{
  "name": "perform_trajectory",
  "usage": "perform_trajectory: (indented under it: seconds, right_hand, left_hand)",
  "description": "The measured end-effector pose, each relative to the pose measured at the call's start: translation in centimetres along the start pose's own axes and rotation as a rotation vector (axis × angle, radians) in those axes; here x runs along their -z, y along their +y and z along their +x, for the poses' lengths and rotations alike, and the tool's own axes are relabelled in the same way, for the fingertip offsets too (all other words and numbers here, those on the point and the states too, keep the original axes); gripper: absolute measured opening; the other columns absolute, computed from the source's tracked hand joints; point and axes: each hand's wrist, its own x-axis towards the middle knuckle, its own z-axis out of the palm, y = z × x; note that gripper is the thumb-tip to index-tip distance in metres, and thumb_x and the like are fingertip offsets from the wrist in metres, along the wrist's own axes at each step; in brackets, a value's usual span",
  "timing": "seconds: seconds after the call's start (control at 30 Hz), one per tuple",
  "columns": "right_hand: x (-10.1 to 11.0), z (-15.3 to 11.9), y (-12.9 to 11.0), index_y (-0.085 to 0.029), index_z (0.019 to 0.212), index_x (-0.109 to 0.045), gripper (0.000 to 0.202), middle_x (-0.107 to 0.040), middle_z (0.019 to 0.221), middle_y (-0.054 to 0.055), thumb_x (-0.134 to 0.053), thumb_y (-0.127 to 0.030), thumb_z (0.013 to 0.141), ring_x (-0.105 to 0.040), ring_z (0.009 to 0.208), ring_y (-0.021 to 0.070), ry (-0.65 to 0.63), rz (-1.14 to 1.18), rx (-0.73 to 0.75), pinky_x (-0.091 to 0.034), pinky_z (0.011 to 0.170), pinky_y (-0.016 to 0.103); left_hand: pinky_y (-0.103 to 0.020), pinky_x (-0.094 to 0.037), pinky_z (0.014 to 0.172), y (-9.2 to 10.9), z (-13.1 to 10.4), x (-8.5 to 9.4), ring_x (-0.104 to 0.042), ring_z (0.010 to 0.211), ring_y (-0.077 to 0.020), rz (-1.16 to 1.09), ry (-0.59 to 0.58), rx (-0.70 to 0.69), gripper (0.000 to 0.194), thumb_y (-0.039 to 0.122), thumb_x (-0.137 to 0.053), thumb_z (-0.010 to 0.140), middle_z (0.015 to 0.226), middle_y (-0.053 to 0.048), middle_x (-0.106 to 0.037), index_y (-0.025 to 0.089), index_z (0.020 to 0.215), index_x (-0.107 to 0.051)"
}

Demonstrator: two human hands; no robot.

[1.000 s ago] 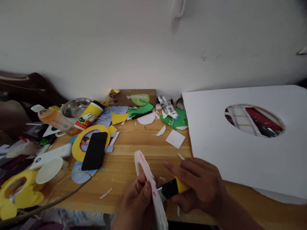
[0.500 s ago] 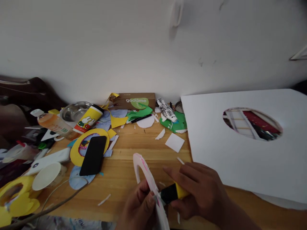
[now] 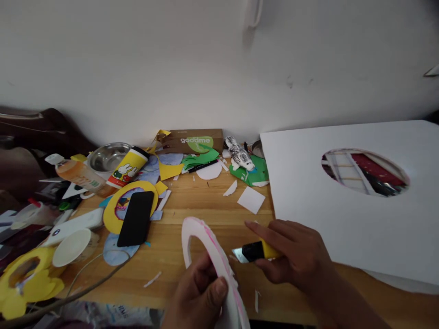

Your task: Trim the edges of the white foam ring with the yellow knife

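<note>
My left hand (image 3: 202, 294) grips a white foam ring (image 3: 219, 246) with pink marks along its edge, held tilted above the wooden table. In my right hand (image 3: 295, 256) is a yellow and black utility knife (image 3: 257, 251), its blade out and pointing left. A small gap separates the blade from the ring's right edge. Thin white offcuts (image 3: 256, 301) lie on the table near the ring. The lowest part of the ring runs out of view.
A large white board (image 3: 308, 219) with an oval hole lies at the right. On the left are a black phone (image 3: 136, 218), yellow rings, a paper cup (image 3: 72, 247), a bottle (image 3: 80, 174) and a metal bowl. A brown box (image 3: 192, 140) stands by the wall.
The knife has moved right, away from the ring's edge, so its blade now shows. The ring has turned slightly, with more of its face and opening in view.
</note>
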Motion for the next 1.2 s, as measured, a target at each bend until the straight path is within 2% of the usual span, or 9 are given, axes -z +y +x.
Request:
perform_trajectory:
  seconds: [0.1, 0.27, 0.47, 0.6, 0.83, 1.03, 1.2]
  right_hand:
    - [-0.2, -1.0, 0.4, -0.014, 0.122, -0.065, 0.055, -0.06, 0.071, 0.001, -0.044, -0.06, 0.1, -0.057, 0.06, 0.0134, -0.02, 0.039, 0.021, -0.045, 0.055, 0.026]
    - [-0.7, -2.2, 0.3, -0.015, 0.124, -0.063, 0.054, -0.065, 0.077, 0.005, -0.04, -0.058, 0.103, -0.061, 0.063, 0.015, -0.023, 0.035, 0.038, -0.046, 0.055, 0.027]
    - [-0.6, -1.4, -1.2, -0.016, 0.125, -0.062, 0.058, -0.061, 0.068, 0.001, -0.034, -0.061, 0.103, -0.06, 0.059, 0.015, -0.019, 0.101, 0.057, -0.044, 0.054, 0.029]
    - [-0.6, -1.2, -1.3, -0.016, 0.124, -0.062, 0.058, -0.061, 0.07, 0.001, -0.036, -0.062, 0.103, -0.061, 0.061, 0.0148, -0.026, 0.107, 0.048, -0.043, 0.054, 0.029]
    - [-0.5, -1.3, -1.3, -0.015, 0.128, -0.061, 0.06, -0.058, 0.071, 0.001, -0.037, -0.064, 0.102, -0.059, 0.06, 0.0154, -0.088, 0.124, 0.029, -0.042, 0.056, 0.03]
    - [-0.4, -1.3, -1.3, -0.015, 0.125, -0.061, 0.06, -0.06, 0.071, 0.001, -0.036, -0.064, 0.102, -0.06, 0.062, 0.0152, -0.076, 0.109, 0.024, -0.044, 0.058, 0.03]
    - [-0.2, -0.8, -2.0, -0.016, 0.124, -0.063, 0.061, -0.061, 0.071, 0.001, -0.036, -0.065, 0.101, -0.06, 0.062, 0.0152, -0.067, 0.084, 0.015, -0.041, 0.056, 0.03]
  left_hand:
    - [-0.02, -0.037, 0.059, 0.8, 0.1, -0.3, -0.05, 0.063, -0.0083, -0.032, 0.028, -0.004, 0.031, 0.037, -0.082, 0.08, 0.074, 0.003, -0.056, 0.022, 0.102, -0.067]
    - [-0.023, -0.042, 0.063, 1.5, -0.1, -1.1, -0.056, 0.068, -0.0113, -0.145, 0.045, 0.006, 0.018, 0.034, -0.074, 0.087, 0.081, -0.001, -0.06, 0.02, 0.095, -0.069]
    - [-0.02, -0.043, 0.066, 1.3, 0.0, -1.1, -0.056, 0.069, -0.0097, -0.144, 0.107, 0.028, 0.019, 0.031, -0.076, 0.086, 0.081, -0.001, -0.061, 0.017, 0.097, -0.069]
    - [-0.02, -0.044, 0.067, 1.0, -0.1, -1.0, -0.058, 0.069, -0.0102, -0.131, 0.131, 0.023, 0.019, 0.031, -0.078, 0.085, 0.081, -0.002, -0.063, 0.017, 0.096, -0.07]
    - [-0.022, -0.046, 0.066, 0.3, -0.1, -1.0, -0.059, 0.066, -0.0103, -0.116, 0.084, 0.039, 0.024, 0.03, -0.078, 0.085, 0.08, -0.001, -0.065, 0.02, 0.105, -0.071]
    - [-0.018, -0.045, 0.066, 0.2, 0.1, -1.0, -0.058, 0.068, -0.0088, -0.125, 0.076, 0.051, 0.025, 0.032, -0.081, 0.081, 0.078, 0.001, -0.063, 0.021, 0.102, -0.071]
    - [-0.018, -0.044, 0.059, 0.4, 0.0, -1.2, -0.054, 0.058, -0.007, -0.098, 0.055, 0.062, 0.027, 0.037, -0.084, 0.078, 0.07, 0.003, -0.059, 0.019, 0.089, -0.068]
